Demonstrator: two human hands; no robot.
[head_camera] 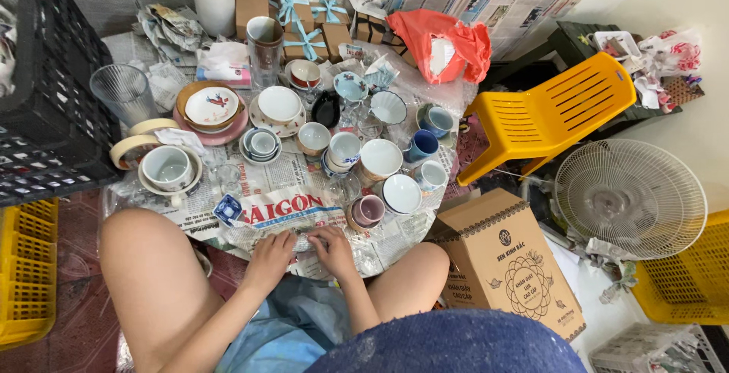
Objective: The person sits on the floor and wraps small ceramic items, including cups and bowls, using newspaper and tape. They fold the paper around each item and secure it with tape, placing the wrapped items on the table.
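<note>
My left hand and my right hand rest close together at the near edge of a newspaper sheet. Both press on a small bundle wrapped in newspaper held between them. What is inside the wrap is hidden. Just beyond my right hand stands a purple-lined cup. A small blue and white square dish lies to the left of my left hand. Several cups, bowls and saucers crowd the paper further away.
A black crate and a yellow crate stand at left. A cardboard box, a white fan and a yellow plastic chair stand at right. Small gift boxes with teal ribbons sit at the back.
</note>
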